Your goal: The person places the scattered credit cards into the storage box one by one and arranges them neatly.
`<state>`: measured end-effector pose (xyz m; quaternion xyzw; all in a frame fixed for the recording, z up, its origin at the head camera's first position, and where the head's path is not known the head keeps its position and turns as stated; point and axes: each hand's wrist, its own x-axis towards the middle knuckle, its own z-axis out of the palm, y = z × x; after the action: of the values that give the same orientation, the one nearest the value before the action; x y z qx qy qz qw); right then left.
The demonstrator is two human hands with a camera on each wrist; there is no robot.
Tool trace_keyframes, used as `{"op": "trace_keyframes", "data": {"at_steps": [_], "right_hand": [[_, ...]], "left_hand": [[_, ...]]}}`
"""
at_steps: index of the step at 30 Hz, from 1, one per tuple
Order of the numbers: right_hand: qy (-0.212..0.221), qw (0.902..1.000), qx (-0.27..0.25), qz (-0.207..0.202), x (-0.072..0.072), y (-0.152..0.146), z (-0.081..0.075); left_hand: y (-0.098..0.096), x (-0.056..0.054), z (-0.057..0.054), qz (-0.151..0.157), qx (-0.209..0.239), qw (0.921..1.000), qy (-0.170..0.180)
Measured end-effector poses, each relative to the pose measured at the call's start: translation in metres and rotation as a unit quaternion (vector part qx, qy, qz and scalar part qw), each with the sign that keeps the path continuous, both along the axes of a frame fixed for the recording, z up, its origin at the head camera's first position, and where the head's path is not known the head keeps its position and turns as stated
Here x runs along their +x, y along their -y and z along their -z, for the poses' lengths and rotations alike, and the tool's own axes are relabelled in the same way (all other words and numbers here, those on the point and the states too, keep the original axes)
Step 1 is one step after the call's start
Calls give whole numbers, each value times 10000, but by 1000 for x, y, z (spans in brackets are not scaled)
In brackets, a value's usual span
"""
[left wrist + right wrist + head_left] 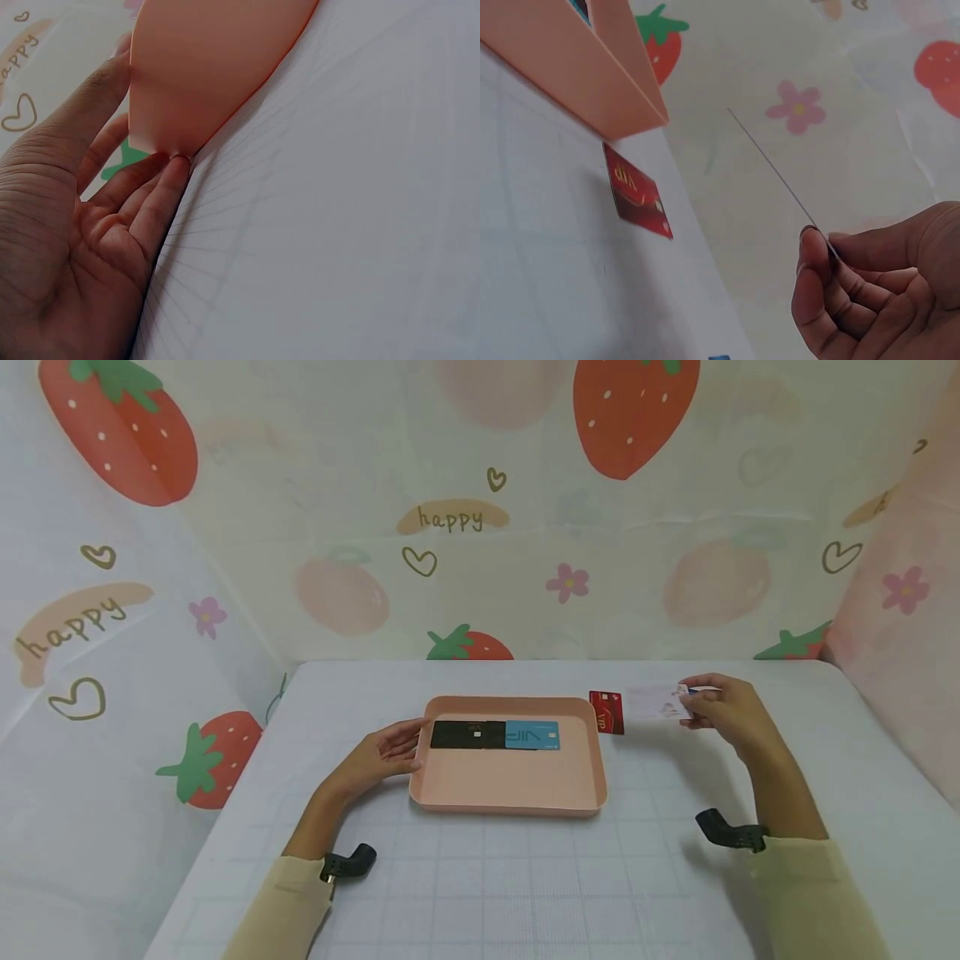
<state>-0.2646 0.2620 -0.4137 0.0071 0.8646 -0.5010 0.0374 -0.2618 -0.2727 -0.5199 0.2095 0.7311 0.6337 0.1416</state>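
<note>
My left hand [382, 752] holds the left end of a shallow peach tray [510, 785], thumb by the rim and other fingers at the lower edge in the left wrist view. Inside the tray, black cards [453, 735] and a light-blue VIP card [532, 735] lie in a row, overlapping. My right hand [723, 706] pinches a thin whitish card [648, 702] by its right end, right of the tray; the right wrist view shows this card [780, 176] edge-on, above the table. A red VIP card [611, 713] lies on the table beside the tray's right edge.
A small blue patch [719, 358], its kind unclear, shows at the bottom of the right wrist view. The white gridded tabletop [510, 885] runs under everything. A strawberry-print sheet [360, 460] hangs behind and along both sides.
</note>
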Motion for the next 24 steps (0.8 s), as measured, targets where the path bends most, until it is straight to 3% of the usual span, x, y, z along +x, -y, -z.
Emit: {"op": "trace_keyframes", "data": {"at_steps": [18, 24], "right_hand": [[-133, 9989, -201, -400, 6, 39, -3], [-136, 9991, -227, -344, 11, 55, -5]], "left_hand": [[1, -1, 0, -74, -177, 9998, -81], [2, -2, 1, -117, -284, 9995, -83]]}}
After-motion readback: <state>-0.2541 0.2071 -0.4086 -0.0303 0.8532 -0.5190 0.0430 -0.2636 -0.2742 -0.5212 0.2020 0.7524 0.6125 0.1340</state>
